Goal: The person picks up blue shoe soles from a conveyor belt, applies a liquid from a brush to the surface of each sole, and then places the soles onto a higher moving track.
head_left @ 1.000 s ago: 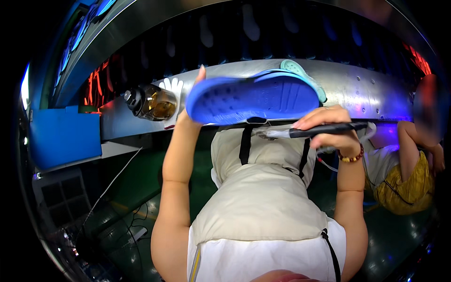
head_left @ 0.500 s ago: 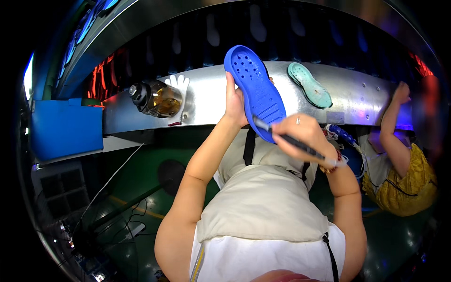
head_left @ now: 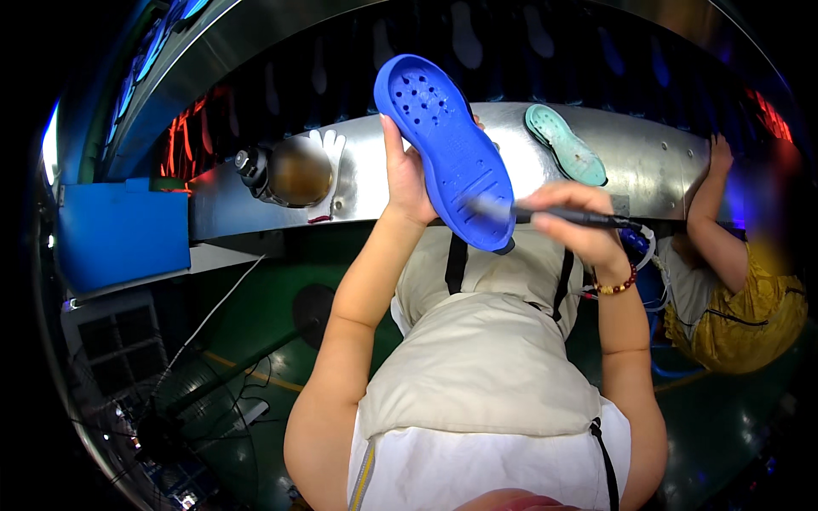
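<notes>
A blue shoe sole (head_left: 464, 166) with a raised rim, small holes at its upper end and ridges lower down is tilted over the metal ledge's near edge. My left hand (head_left: 411, 183) grips it along its left side, thumb at the rim. Fingertips show at its right edge; the rest of that hand's fingers are hidden behind it. In my right hand (head_left: 607, 243) is a brush with a dark handle (head_left: 575, 216), pinched between thumb and fingers. The brush's head, smeared by motion, is over the sole's lower end; whether it touches cannot be made out.
On the metal ledge (head_left: 366, 192) lie a mint-green sole (head_left: 573, 152), a dark-lidded bottle (head_left: 298, 173) and a white glove (head_left: 334, 153). Dark rows of soles (head_left: 465, 38) stand behind. At right, another person's arm (head_left: 714, 200) rests at the ledge. A blue box (head_left: 123, 234) is at left.
The sole has shifted up and left and tilts more. My right hand has moved right and slightly up, swinging the brush handle nearly level. The other person's hand has lowered slightly.
</notes>
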